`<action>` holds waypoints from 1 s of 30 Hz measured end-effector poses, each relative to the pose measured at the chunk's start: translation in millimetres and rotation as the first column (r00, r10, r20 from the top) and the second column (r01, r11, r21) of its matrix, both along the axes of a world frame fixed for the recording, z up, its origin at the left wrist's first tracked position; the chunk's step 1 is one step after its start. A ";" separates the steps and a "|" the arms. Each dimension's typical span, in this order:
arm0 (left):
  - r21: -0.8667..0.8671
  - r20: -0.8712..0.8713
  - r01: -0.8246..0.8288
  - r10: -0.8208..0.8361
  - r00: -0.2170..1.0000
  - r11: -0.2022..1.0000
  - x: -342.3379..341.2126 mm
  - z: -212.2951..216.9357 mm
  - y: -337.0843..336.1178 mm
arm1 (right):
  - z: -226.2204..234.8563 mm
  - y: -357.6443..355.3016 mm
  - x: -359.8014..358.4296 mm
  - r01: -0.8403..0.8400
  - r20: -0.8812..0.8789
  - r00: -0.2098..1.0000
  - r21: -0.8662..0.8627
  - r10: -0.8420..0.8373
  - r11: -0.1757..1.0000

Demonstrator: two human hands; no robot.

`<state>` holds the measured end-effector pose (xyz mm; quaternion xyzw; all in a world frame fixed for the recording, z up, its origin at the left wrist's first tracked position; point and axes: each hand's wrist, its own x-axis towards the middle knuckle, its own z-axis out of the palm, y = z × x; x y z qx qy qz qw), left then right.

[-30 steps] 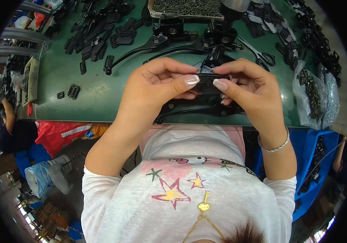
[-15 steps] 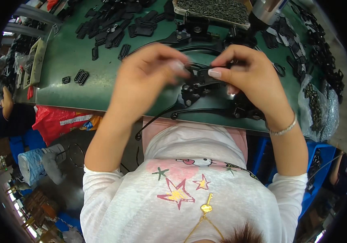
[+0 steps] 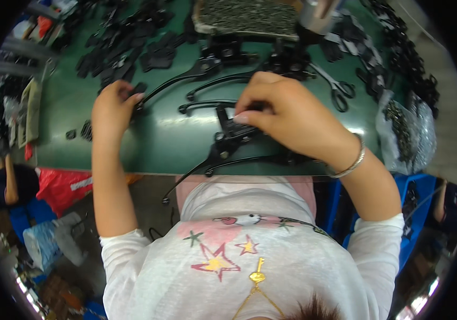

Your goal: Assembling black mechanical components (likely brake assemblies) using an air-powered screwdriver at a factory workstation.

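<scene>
My left hand (image 3: 112, 112) reaches to the left part of the green table, its thumb and fingers closing around a small black flat piece (image 3: 141, 88). The fingers partly hide this piece. My right hand (image 3: 287, 109) is closed over a black brake lever assembly (image 3: 228, 141) near the table's front edge, thumb and fingertips pinching its upper part. The lever of this assembly sticks out past the edge toward me. Another black lever (image 3: 255, 160) lies beside it along the edge. More brake lever assemblies (image 3: 212, 61) rest just beyond my hands.
A tray of small screws (image 3: 244, 18) stands at the back, with a power screwdriver (image 3: 316, 21) hanging beside it. Scissors (image 3: 338, 88) and a plastic bag of small parts (image 3: 399, 128) are on the right. Black flat parts (image 3: 159, 53) pile up at the back left.
My left hand has moved from the assembly out to the left, to the loose black pieces. My right hand stays at the assembly. The whole view has shifted slightly.
</scene>
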<state>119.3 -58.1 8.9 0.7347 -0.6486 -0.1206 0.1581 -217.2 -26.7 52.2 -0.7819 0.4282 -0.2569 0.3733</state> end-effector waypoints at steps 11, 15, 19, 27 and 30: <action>-0.175 -0.023 0.091 -0.097 0.995 0.980 8.9 3.7 -0.1 | -52.2 -92.5 -173.7 0.465 -0.331 0.740 -0.376 -0.585 0.802; -0.099 -0.558 -0.060 -0.006 0.830 0.993 -15.7 23.9 10.6 | -69.3 -125.7 -179.6 0.287 -0.416 0.710 -0.566 -0.568 0.773; -0.093 -0.802 0.138 -0.156 0.577 0.986 -57.3 44.6 21.4 | -71.3 -131.7 -190.0 0.103 -0.474 0.649 -0.720 -0.595 0.687; 0.047 -0.913 0.390 -0.119 0.391 0.919 -111.0 66.5 37.5 | -4.7 -44.5 -129.3 0.525 0.302 0.819 -0.052 -0.487 0.850; 0.011 -0.903 0.438 -0.179 0.390 0.899 -146.9 69.0 34.9 | 28.1 14.2 -88.9 0.181 0.354 0.890 0.301 -0.286 0.936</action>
